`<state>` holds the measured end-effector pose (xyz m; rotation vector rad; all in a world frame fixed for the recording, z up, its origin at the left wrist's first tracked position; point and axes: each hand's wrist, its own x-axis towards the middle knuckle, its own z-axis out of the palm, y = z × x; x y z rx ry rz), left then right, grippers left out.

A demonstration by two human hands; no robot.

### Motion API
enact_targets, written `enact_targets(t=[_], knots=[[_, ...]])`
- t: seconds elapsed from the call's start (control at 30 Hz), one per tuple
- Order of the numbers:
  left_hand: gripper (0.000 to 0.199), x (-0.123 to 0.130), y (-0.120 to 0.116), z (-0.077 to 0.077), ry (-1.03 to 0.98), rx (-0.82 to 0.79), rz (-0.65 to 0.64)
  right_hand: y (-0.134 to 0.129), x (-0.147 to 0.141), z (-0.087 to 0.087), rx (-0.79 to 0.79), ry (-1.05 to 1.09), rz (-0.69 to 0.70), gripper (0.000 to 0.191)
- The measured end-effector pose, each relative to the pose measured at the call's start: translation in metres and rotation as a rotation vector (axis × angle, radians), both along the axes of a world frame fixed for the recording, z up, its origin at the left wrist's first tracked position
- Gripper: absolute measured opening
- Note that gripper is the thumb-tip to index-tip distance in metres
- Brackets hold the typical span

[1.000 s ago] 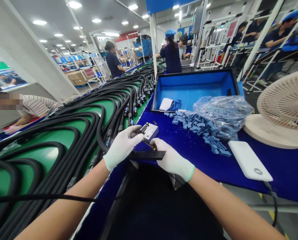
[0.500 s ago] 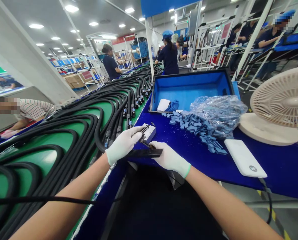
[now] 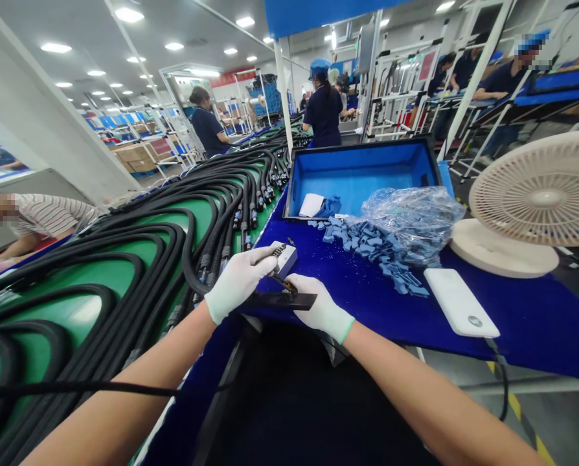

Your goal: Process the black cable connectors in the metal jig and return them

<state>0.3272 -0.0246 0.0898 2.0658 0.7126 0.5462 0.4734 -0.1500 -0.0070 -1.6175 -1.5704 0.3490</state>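
Blue bench (image 3: 367, 310): white connector block (image 3: 284, 257) against left fingers (image 3: 265, 260).

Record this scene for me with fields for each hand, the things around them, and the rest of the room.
Left hand: white-gloved, holding a small white box
Right hand: white-gloved, at a flat black bar; grip unclear
Between hands: small dark tool with an orange part
Things nearby: blue foam pieces, clear plastic bag, blue-lined case, black cables
Rest: white fan, white power bank, co-worker in navy
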Motion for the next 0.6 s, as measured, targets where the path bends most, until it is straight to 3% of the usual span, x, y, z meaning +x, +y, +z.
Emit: enact_targets(t=[0.1,0.17,0.23,0.3,0.37,0.47,0.53,0.6], knots=[[0.045,-0.002,0.011,-0.012,-0.193,-0.383,-0.046,-0.022,0.018,0.017,-0.086,-0.093,0.113,0.022],[0.043,-0.002,0.018,-0.021,-0.303,-0.588,-0.067,-0.033,0.033,0.023,-0.188,-0.226,0.004,0.025],[0.042,-0.002,0.024,-0.028,-0.358,-0.722,-0.083,-0.041,0.040,0.024,-0.182,-0.289,-0.144,0.036],[0.047,-0.002,0.024,-0.028,-0.361,-0.795,-0.121,-0.044,0.035,0.023,-0.097,-0.154,-0.119,0.062],[0.053,-0.004,0.018,-0.022,-0.333,-0.730,-0.159,-0.044,0.021,0.022,-0.047,0.160,0.010,0.069],[0.048,-0.007,0.005,-0.009,-0.106,-0.316,-0.209,-0.037,0.001,0.019,-0.026,0.595,0.020,0.048],[0.039,-0.008,-0.004,-0.002,0.074,-0.055,-0.227,-0.031,-0.005,0.019,-0.009,0.717,-0.047,0.050],[0.033,-0.008,-0.008,-0.001,0.156,0.088,-0.241,-0.026,-0.004,0.018,0.005,0.747,-0.063,0.062]])
